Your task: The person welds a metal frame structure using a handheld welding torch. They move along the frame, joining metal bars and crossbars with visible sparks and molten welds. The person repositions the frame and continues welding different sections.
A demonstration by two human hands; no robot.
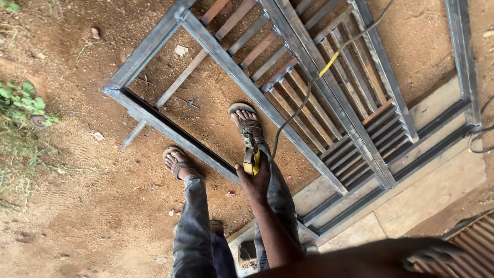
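My left hand hangs in front of my legs, closed around a tool with a yellow-taped handle. From it a dark cable runs up across a metal gate frame lying flat on the ground. A strip of yellow tape wraps the cable further along. My right hand is blurred at the lower right, fingers apart, holding nothing, above a corrugated metal sheet. My sandalled feet stand at the frame, one inside it and the other outside.
The gate has a slatted panel of bars and an open section showing bare brown dirt. A concrete slab lies under its right part. Green weeds grow at the left edge, and another cable lies at the right edge.
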